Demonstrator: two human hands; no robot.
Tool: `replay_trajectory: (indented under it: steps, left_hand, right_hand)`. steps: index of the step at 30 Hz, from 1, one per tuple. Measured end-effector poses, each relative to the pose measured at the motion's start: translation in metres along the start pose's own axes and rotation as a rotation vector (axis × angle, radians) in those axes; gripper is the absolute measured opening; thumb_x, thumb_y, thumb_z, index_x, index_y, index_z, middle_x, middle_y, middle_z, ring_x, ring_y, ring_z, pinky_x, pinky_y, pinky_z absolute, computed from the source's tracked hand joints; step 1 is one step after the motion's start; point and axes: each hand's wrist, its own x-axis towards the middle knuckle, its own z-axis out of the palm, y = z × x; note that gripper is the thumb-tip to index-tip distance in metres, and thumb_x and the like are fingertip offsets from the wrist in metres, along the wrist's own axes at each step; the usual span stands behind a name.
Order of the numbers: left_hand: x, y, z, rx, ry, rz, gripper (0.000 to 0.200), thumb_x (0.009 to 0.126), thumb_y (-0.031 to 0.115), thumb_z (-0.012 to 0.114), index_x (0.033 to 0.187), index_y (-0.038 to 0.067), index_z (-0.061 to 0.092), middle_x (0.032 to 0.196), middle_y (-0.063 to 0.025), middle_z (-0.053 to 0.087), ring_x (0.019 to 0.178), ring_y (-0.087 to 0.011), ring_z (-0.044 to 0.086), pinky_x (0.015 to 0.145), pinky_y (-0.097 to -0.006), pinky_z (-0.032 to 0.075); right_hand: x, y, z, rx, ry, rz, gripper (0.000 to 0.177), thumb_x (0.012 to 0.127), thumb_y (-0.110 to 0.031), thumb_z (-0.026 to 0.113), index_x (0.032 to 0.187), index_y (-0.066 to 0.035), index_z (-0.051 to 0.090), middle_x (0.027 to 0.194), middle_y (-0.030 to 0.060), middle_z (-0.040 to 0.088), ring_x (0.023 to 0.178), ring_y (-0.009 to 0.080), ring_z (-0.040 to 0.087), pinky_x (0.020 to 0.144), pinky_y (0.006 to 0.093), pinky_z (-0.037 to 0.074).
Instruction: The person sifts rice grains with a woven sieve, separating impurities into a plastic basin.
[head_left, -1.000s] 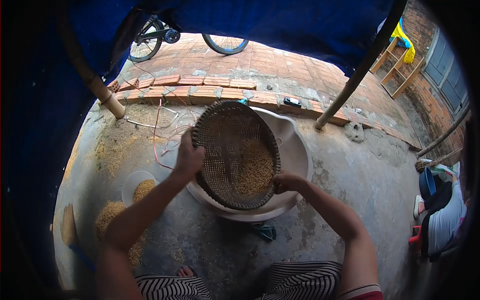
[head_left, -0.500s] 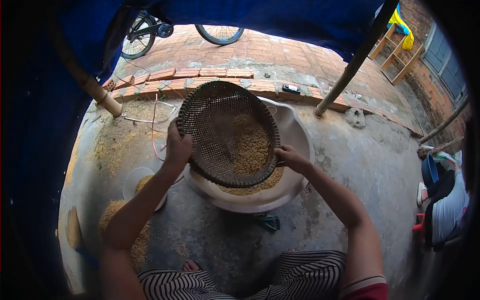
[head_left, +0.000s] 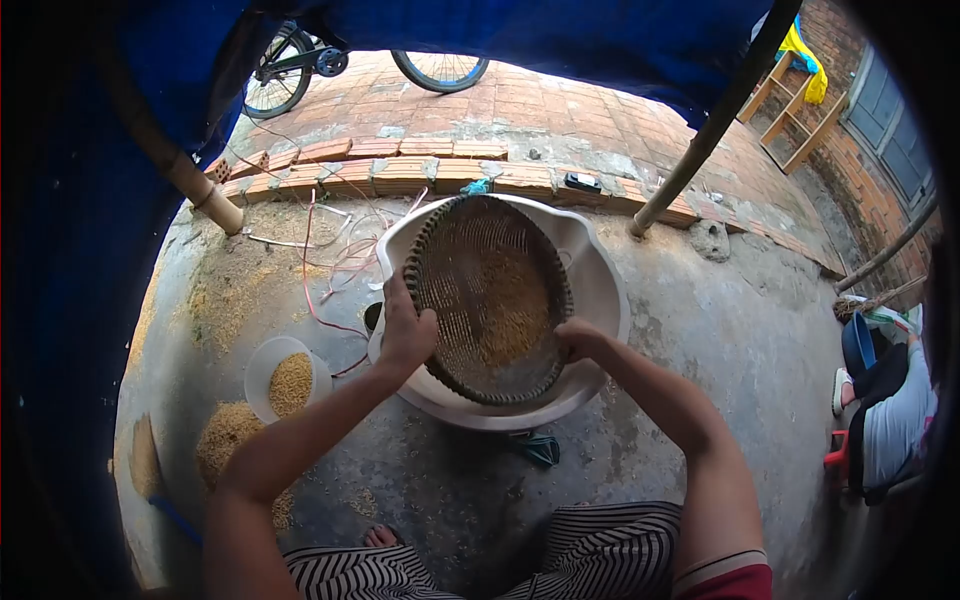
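A round woven sieve (head_left: 447, 262) with a dark rim tilts above a wide pale basin (head_left: 603, 275). Blurred yellowish grain (head_left: 515, 315) lies on the right half of its mesh. My left hand (head_left: 407, 330) is closed on the sieve's left rim, thumb on the near side. On the lower right rim, my right hand (head_left: 587, 340) grips with its fingers wrapped. The sieve hides most of the basin's inside.
Left of the basin stand a white bowl (head_left: 257, 372) of grain and a loose grain heap (head_left: 225, 437). Thin cords (head_left: 318, 300) cross the floor there. Bamboo poles (head_left: 212, 203) and a brick edging (head_left: 410, 178) lie beyond. A seated person (head_left: 895, 425) is far right, near a blue bucket (head_left: 858, 342).
The sieve has shifted right and somewhat lower, carried by both hands, my left hand moving most. Grain on the mesh has blurred and spread. More of the white bowl now shows.
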Motion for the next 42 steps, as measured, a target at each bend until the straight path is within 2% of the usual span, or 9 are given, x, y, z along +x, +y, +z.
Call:
replay_trajectory:
  steps: [4,7,11,17,20,27,32,39,42]
  left_hand:
    - [0.027,0.002,-0.04,-0.416,-0.241,-0.392,0.058,0.068,-0.005,0.044,0.124,-0.006,0.029,0.109,-0.0203,0.044,0.094,-0.0257,0.053,0.081,-0.0329,0.045]
    - [0.042,0.001,-0.044,-0.505,-0.263,-0.463,0.057,0.068,-0.005,0.043,0.124,-0.005,0.031,0.109,-0.0203,0.044,0.092,-0.0255,0.054,0.079,-0.033,0.046]
    - [0.003,0.004,0.008,0.05,0.01,0.017,0.058,0.068,-0.004,0.044,0.124,-0.004,0.031,0.111,-0.0206,0.044,0.096,-0.0285,0.052,0.084,-0.0357,0.044]
    - [0.04,0.011,-0.051,-0.548,-0.236,-0.502,0.054,0.069,-0.006,0.043,0.122,-0.004,0.034,0.101,-0.0158,0.053,0.085,-0.0221,0.057,0.077,-0.032,0.046]
    - [0.029,0.0,-0.031,-0.339,-0.133,-0.341,0.058,0.068,-0.004,0.043,0.125,-0.005,0.029,0.11,-0.021,0.045,0.1,-0.0276,0.05,0.087,-0.0359,0.041]
    - [0.04,0.022,-0.052,-0.394,-0.221,-0.446,0.049,0.071,-0.005,0.04,0.12,-0.005,0.036,0.095,-0.0137,0.055,0.079,-0.0177,0.059,0.069,-0.0283,0.05]
    - [0.033,-0.005,-0.025,-0.31,-0.123,-0.334,0.053,0.07,-0.004,0.042,0.122,-0.005,0.033,0.101,-0.0153,0.049,0.087,-0.0196,0.054,0.076,-0.0303,0.046]
    - [0.049,0.026,-0.068,-0.547,-0.326,-0.531,0.05,0.069,-0.003,0.043,0.118,-0.006,0.035,0.103,-0.0174,0.05,0.087,-0.0219,0.056,0.077,-0.0312,0.046]
    - [0.052,-0.004,-0.054,-0.453,-0.202,-0.505,0.049,0.069,-0.002,0.045,0.116,-0.006,0.036,0.107,-0.02,0.048,0.094,-0.024,0.055,0.08,-0.0328,0.045]
  right_hand:
    - [0.019,0.034,-0.01,0.293,-0.417,-0.23,0.015,0.08,-0.01,0.053,0.089,0.001,0.054,0.072,0.004,0.056,0.053,0.0128,0.054,0.041,0.0271,0.045]
    - [-0.037,-0.043,-0.023,0.933,-0.031,-0.17,0.015,0.079,-0.009,0.054,0.088,0.002,0.054,0.069,0.0033,0.056,0.051,0.0134,0.053,0.042,0.0274,0.045]
    - [-0.011,-0.027,-0.008,0.341,-0.016,0.069,0.015,0.08,-0.012,0.057,0.079,0.003,0.056,0.065,0.0054,0.055,0.049,0.0145,0.054,0.045,0.0282,0.047]
    - [-0.024,-0.021,-0.026,0.685,-0.415,0.091,0.016,0.081,-0.014,0.056,0.078,0.002,0.055,0.067,0.0061,0.055,0.053,0.0146,0.056,0.05,0.0296,0.05]
    - [-0.023,-0.039,-0.019,0.732,0.123,-0.092,0.017,0.08,-0.015,0.055,0.078,0.003,0.055,0.068,0.0057,0.056,0.054,0.0147,0.056,0.052,0.0297,0.052]
    - [-0.03,-0.034,-0.012,0.514,-0.336,0.141,0.017,0.08,-0.015,0.054,0.076,0.001,0.056,0.069,0.0073,0.058,0.055,0.0165,0.057,0.056,0.031,0.053]
    - [-0.018,-0.044,-0.018,0.619,0.069,-0.041,0.018,0.082,-0.015,0.049,0.086,0.002,0.054,0.078,0.0085,0.058,0.069,0.0158,0.059,0.063,0.0338,0.053]
    - [0.003,0.001,-0.005,0.012,-0.557,-0.216,0.022,0.084,-0.019,0.047,0.094,-0.001,0.056,0.081,0.0041,0.057,0.064,0.0144,0.057,0.058,0.0316,0.052]
    - [-0.045,-0.06,-0.017,0.898,-0.058,-0.094,0.015,0.084,-0.017,0.05,0.083,-0.002,0.053,0.065,0.0042,0.051,0.054,0.0134,0.053,0.049,0.0277,0.048]
